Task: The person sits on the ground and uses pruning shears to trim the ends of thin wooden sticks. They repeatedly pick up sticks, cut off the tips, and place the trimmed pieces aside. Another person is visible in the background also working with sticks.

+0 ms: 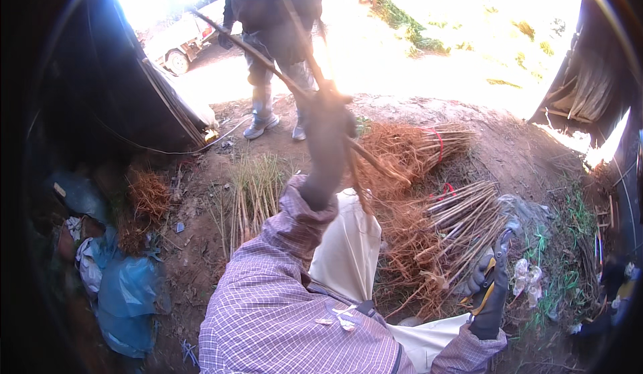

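My left hand [326, 132], in a dark glove and blurred, is raised in front of me and grips woody saplings [261, 60]; their stems point up and away, their root ends hang below the hand. My right hand [490, 293], in a dark glove, holds pruning shears [485, 293] with yellow-edged handles at the lower right. Between and beyond the hands lie a bundle of bare-root saplings [462, 208] with orange-brown roots and, farther off, another bundle [447, 145] tied with red string.
A person [276, 17] stands just beyond my left hand. Upright thin cuttings [253, 193] stand left of centre. Blue plastic bags [125, 298] and a root clump [149, 195] lie at left. Green string [540, 243] lies at right. A parked truck [178, 55] shows outside.
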The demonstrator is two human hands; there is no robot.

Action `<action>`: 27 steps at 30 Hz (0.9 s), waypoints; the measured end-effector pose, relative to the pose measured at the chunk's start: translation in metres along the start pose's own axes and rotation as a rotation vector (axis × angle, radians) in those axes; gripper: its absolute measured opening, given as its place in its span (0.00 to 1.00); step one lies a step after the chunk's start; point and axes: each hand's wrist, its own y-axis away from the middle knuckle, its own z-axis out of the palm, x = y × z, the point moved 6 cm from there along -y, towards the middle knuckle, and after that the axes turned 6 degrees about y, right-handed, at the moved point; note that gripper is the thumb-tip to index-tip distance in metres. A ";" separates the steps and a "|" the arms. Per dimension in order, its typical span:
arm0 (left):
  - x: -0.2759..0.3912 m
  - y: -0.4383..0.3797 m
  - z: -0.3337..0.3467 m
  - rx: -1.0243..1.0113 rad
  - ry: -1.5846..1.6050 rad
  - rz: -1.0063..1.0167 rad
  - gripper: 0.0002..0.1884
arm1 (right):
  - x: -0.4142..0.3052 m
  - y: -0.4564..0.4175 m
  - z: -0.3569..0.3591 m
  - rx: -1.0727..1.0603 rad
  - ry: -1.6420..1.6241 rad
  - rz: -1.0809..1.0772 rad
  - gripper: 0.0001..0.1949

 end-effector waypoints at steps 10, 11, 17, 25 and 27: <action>0.005 -0.074 -0.154 0.137 0.171 -0.053 0.17 | 0.017 -0.013 0.009 -0.010 -0.059 0.041 0.22; 0.003 -0.073 -0.153 0.205 0.190 -0.068 0.17 | 0.017 -0.012 0.010 -0.017 -0.066 0.046 0.22; -0.005 -0.022 -0.099 0.203 0.109 -0.142 0.16 | 0.015 -0.013 0.005 -0.030 -0.004 0.015 0.22; -0.078 0.122 0.019 -0.401 0.451 -0.767 0.21 | -0.016 0.000 0.004 -0.053 0.006 -0.088 0.21; -0.091 0.155 0.034 -0.489 0.503 -0.959 0.26 | -0.026 -0.003 0.003 -0.101 -0.010 -0.144 0.21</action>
